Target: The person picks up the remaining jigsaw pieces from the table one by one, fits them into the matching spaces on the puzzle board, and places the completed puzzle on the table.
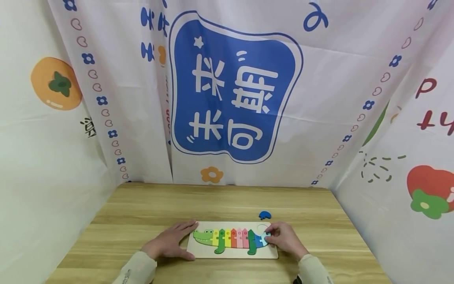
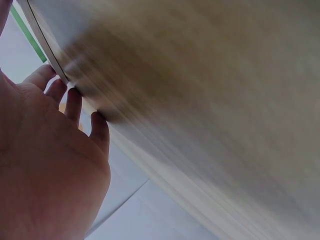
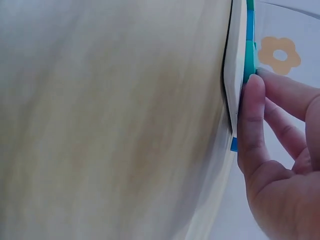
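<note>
A wooden crocodile puzzle board [image 1: 202,253] lies flat on the table, with colored pieces from the green head [image 1: 203,236] to the blue part of the tail. My left hand [image 1: 173,238] rests at the board's left end, fingers spread and fairly straight along its edge. At the right end, thumb and fingers of my right hand [image 1: 285,238] pinch a light blue puzzle piece [image 1: 263,239] at the tail. In the right wrist view its teal-looking side [image 3: 249,60] shows at the fingertips. Above it is a bare round outline on the board.
A loose dark blue puzzle piece [image 1: 264,215] lies on the table just beyond the board's upper right corner. The wood-grain table [image 1: 220,201] ends against a printed white cloth [image 1: 326,130], and more cloth hangs at both sides.
</note>
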The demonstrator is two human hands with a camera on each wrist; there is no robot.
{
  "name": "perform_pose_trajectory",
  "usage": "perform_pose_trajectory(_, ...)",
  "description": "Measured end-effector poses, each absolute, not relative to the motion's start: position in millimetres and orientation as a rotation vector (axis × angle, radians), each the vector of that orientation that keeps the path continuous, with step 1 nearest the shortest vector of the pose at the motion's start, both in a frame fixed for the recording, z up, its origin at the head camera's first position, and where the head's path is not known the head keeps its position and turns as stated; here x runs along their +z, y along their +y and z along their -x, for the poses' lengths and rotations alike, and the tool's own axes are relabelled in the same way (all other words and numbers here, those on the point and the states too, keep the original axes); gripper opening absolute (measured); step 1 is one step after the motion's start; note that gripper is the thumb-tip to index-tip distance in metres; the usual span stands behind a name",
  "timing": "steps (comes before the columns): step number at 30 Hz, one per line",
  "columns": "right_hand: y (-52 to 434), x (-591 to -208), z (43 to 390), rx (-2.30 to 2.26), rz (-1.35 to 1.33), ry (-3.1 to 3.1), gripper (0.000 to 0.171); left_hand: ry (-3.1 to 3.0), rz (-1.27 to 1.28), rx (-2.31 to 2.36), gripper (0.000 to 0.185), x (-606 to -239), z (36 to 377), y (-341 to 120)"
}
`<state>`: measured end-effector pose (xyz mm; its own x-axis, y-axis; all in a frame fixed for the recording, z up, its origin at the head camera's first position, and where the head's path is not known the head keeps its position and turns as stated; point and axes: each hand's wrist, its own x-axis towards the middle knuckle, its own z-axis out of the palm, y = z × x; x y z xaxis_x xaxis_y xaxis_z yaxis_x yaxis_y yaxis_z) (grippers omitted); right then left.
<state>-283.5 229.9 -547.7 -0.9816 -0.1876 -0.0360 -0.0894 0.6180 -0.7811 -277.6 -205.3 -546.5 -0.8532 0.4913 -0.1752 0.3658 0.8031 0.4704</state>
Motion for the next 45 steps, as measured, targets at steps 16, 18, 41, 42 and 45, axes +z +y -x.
perform_pose_trajectory(16,225,-545,284,-1.195,0.156,2.800,0.016,2.704,-0.672,0.631,0.108,-550,279,-207)
perform_pose_trajectory(18,225,-544,284,-1.199,0.158,2.791,0.019,2.700,-0.668,0.632,0.108,-550,278,-207)
perform_pose_trajectory(41,223,-556,354,-0.897,0.363,3.057,0.029,2.697,-0.678,0.641,0.108,-549,277,-206)
perform_pose_trajectory(42,222,-556,355,-0.904,0.365,3.053,0.025,2.700,-0.678,0.639,0.108,-550,278,-206)
perform_pose_trajectory(45,220,-555,357,-0.910,0.365,3.044,0.017,2.707,-0.682,0.635,0.109,-551,278,-207)
